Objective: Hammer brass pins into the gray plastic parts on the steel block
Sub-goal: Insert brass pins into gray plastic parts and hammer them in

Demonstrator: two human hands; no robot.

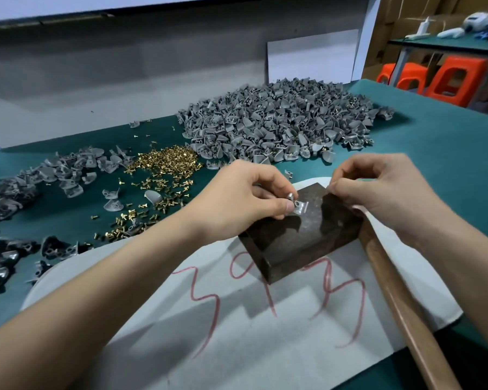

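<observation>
While the left hand [245, 198] pinches a gray part [301, 207] on the block [307, 240], the right hand [386, 187] curls. Its grip is unclear.

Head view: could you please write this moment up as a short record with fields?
Left hand: pinches gray plastic part on steel block
Right hand: fingers curled at block's far corner; contents hidden
Hammer handle: runs beneath right wrist
Brass pins: loose pile, left
Spare gray parts: large heap behind
Block rests on: white sheet
</observation>
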